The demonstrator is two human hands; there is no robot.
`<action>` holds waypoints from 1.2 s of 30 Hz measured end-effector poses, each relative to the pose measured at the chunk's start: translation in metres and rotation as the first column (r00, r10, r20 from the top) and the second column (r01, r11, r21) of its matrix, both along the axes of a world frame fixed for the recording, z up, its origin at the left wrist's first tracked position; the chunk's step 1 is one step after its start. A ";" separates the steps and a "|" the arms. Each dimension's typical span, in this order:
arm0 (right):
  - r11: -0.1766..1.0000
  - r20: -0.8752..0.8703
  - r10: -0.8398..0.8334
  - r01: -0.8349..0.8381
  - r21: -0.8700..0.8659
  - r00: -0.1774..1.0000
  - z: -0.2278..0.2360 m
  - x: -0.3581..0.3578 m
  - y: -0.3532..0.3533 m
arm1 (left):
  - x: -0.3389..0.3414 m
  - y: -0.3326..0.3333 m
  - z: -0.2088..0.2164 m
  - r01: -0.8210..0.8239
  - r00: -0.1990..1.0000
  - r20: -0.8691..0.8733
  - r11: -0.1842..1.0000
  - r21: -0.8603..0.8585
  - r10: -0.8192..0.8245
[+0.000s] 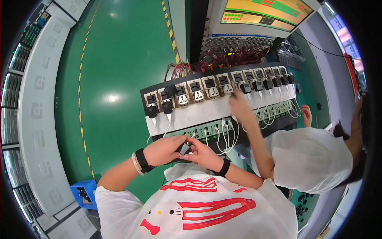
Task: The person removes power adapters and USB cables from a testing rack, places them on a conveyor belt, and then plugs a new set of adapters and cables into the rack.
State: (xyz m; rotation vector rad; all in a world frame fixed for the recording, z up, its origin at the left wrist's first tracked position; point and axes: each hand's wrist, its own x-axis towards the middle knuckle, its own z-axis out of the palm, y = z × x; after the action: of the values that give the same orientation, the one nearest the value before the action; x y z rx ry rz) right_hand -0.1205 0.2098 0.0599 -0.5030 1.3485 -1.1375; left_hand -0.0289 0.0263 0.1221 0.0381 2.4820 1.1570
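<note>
Close to my body, in front of the test bench, my left hand (pixel 162 151) and my right hand (pixel 206 155) meet around a small black power adapter with a grey face (pixel 185 149). Fingers of both hands are closed on it, and they cover much of it. Just beyond them runs a green circuit board strip (pixel 199 130) with white cables (pixel 223 139) plugged in. Behind that stands a row of sockets (pixel 196 91). Black adapters (pixel 168 106) sit in some sockets at the left, and several more fill the right end.
At the right, a co-worker in a white top (pixel 314 159) reaches a blurred hand (pixel 240 105) to the sockets. A monitor (pixel 262 16) stands behind the bench above red wiring (pixel 227 59). A blue bin (pixel 84 195) is on the left, near white racks (pixel 43 107).
</note>
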 end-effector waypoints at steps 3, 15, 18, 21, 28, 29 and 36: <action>0.997 0.188 -0.058 0.049 0.051 0.980 0.007 -0.005 0.007 | 0.008 0.017 0.001 -0.117 0.993 0.006 0.993 -0.013 0.117; 0.871 -0.378 0.439 -0.490 -0.044 0.815 -0.002 -0.019 0.049 | 0.016 0.094 -0.013 -0.104 0.960 0.225 0.958 -0.266 0.166; 0.859 -0.349 0.455 -0.507 -0.072 0.819 -0.008 -0.023 0.056 | 0.006 0.106 -0.007 -0.093 0.949 0.261 0.947 -0.307 0.178; 0.916 -0.212 0.317 -0.356 -0.186 0.925 0.004 -0.027 0.061 | -0.002 0.117 0.002 -0.238 0.944 0.152 0.923 -0.302 0.293; 0.793 -0.250 0.430 -0.495 -0.355 0.868 0.011 -0.043 0.083 | -0.009 0.144 0.038 -0.109 0.969 0.159 0.906 -0.409 0.188; 0.748 -0.197 0.473 -0.509 -0.425 0.859 0.017 -0.048 0.085 | -0.011 0.148 0.052 -0.099 0.962 0.204 0.926 -0.365 0.183; 0.938 -0.202 0.144 -0.199 -0.283 0.969 -0.016 -0.104 0.104 | -0.026 0.084 0.123 -0.101 0.832 0.372 0.772 -0.628 0.411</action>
State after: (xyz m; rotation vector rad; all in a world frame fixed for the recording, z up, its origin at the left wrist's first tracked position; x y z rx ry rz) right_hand -0.2241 0.3139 0.0441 -0.9476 1.2584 -1.1789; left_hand -0.0547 0.1108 0.2451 -0.7226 2.2867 0.3486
